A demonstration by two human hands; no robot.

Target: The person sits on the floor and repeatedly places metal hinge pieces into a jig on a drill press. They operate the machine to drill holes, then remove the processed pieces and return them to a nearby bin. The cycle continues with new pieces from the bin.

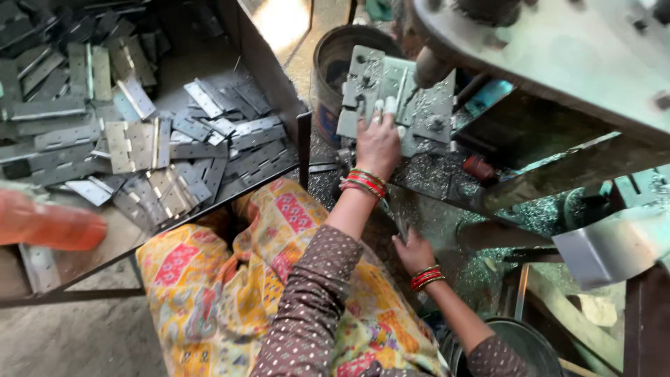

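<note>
Hinge plate (363,87), pale grey metal with punched holes, sits on the jig block (426,115) at upper centre of the frame, directly under the dark spindle (429,66) of the drill press. Left hand (377,143) is pressed against the plate's lower edge, fingers extended upward with taped fingertips (380,106) resting on the metal; it steadies rather than grasps. Right hand (413,251) lies lower, at centre right, palm down and fingers loosely curled on the swarf-covered machine table (447,230); whether it holds anything cannot be told. Both wrists carry red and green bangles (363,185).

Metal shavings (433,174) cover the table around the jig. A rusted drum (335,63) stands just behind the plate. A flat tray (230,202) fills the upper left of the frame, heaped with loose hinge leaves (139,146). The lap in patterned yellow fabric (230,279) occupies the lower centre.

Risk assessment: fingertips are close beside the spindle, so a slip of the plate could bring them under the tool. Bangles and loose sleeve hang near rotating parts and could catch. Sharp swarf under the right palm may cut bare skin.
</note>
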